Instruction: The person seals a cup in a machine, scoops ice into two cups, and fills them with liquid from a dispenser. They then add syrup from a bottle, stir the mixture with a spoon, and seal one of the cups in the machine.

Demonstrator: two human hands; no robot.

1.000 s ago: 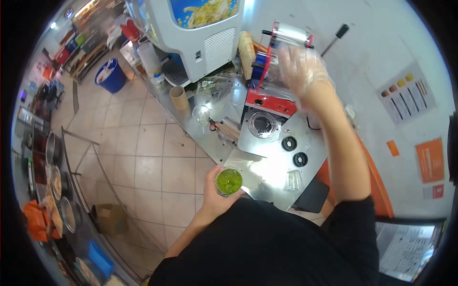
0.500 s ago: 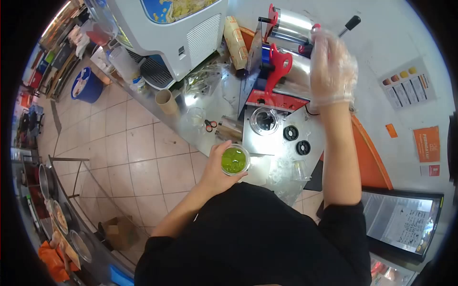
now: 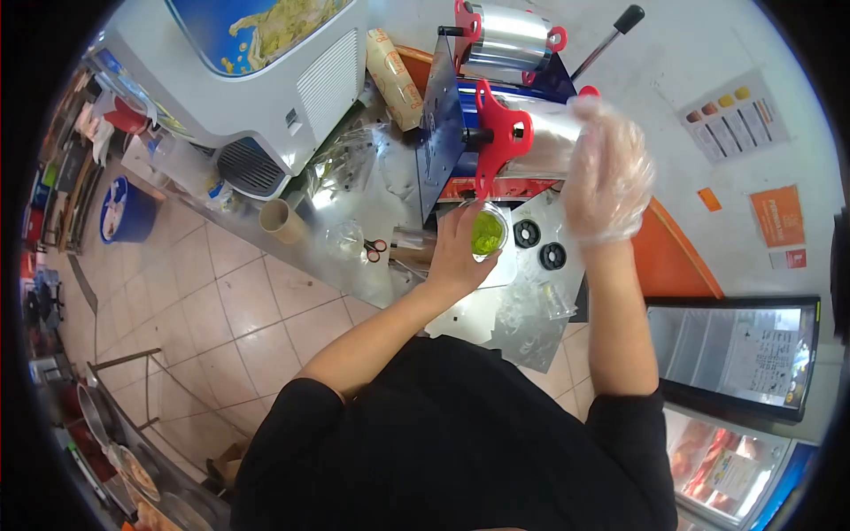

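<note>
My left hand (image 3: 456, 254) is wrapped round a clear cup of green drink (image 3: 487, 234), its rim facing up. The cup is over the metal plate in front of a cup sealing machine, just below the lower film roll (image 3: 544, 142). A red end bracket (image 3: 503, 137) holds that roll at its left side. My right hand (image 3: 609, 173), in a clear plastic glove, is beside the roll's right end with its fingers loosely stretched out, overlapping the roll in this view.
Two black round caps (image 3: 539, 245) lie right of the cup. Scissors (image 3: 375, 250) and a brown paper cup (image 3: 282, 221) are to the left. A white dispenser (image 3: 310, 97) stands at back left. A black-handled lever (image 3: 611, 40) sticks up behind the rolls.
My left hand has carried the cup forward and right, from the counter's front edge to the sealing machine. My gloved right hand has come down along the roll's right end. The view has shifted.
</note>
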